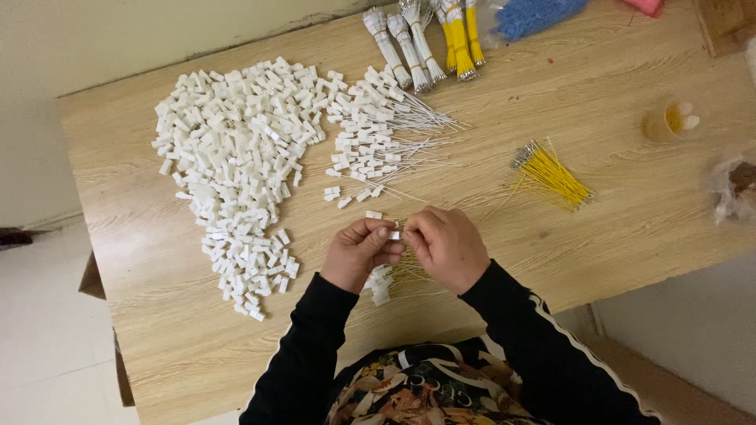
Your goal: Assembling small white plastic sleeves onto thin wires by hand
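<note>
Both hands' grips (398, 236) pinched on white connector (393, 234) (fingertips touching)

Back edge: bundled white and yellow wires (429, 39), blue wire heap (535, 16)
Right side: small translucent plastic cup (668, 120), crumpled clear bag (736, 187)

A rectangular table of pale wood-grain laminate (614, 197) is filling most of the view, lying at a slant. A plain cream-coloured wall (118, 35) is running behind its far edge. A light, smooth tiled floor (47, 330) is showing at the left and lower right, under soft, even lighting.
</note>
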